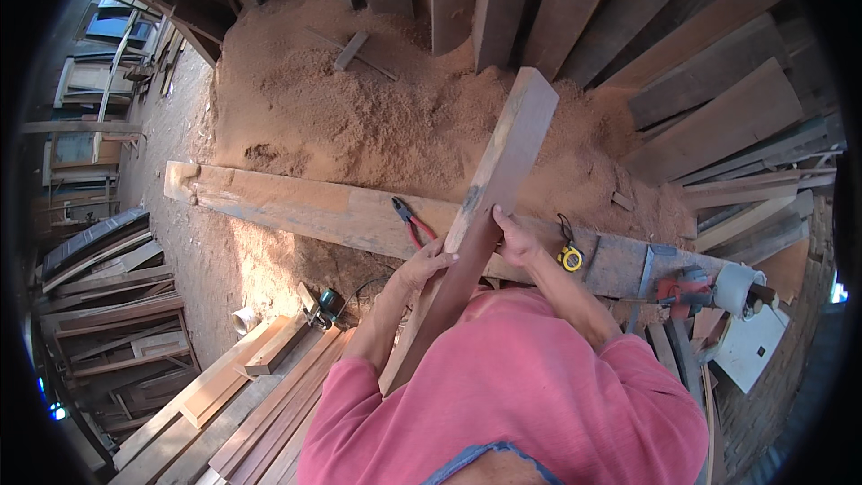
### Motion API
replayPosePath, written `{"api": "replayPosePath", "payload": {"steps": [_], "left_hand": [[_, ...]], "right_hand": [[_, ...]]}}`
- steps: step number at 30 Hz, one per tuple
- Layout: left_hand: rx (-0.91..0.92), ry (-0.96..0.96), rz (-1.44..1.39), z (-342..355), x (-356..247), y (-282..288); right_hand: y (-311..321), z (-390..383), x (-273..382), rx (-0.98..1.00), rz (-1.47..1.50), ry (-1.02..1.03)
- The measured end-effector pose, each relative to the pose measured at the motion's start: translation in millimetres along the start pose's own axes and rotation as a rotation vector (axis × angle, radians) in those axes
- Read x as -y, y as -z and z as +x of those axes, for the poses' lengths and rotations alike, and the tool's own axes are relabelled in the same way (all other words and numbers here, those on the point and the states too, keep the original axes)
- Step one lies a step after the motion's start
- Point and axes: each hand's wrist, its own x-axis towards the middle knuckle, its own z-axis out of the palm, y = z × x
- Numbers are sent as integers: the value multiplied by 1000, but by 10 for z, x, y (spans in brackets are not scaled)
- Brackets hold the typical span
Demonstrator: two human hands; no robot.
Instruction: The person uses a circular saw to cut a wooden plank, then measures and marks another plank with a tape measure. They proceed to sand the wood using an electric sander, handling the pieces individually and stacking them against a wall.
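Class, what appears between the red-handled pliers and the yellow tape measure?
In the head view, the wooden board and the right hand holding it appear between them.

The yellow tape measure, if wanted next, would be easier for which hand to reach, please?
Probably the right hand: it is nearer the tape measure, though it grips the board. The left hand, also gripping, is farther away.

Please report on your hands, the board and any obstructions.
Left hand and right hand holding wooden board. Board slanting over long plank. Pliers left of it, tape measure right, both on plank.
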Motion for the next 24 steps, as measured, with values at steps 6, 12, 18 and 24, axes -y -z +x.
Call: {"api": "replayPosePath", "payload": {"steps": [6, 12, 18, 24], "left_hand": [[-271, 126, 663, 166, 133, 183], [-317, 71, 408, 52, 427, 422], [-325, 40, 147, -240, 301, 657], [-216, 125, -24, -650, -92, 865]], "right_hand": [[181, 176, -291, -100, -128, 19], [-86, 60, -210, -81, -318, 18], [311, -617, 72, -673, -1766, 2], [1296, -903, -304, -765, -1859, -165]]}}
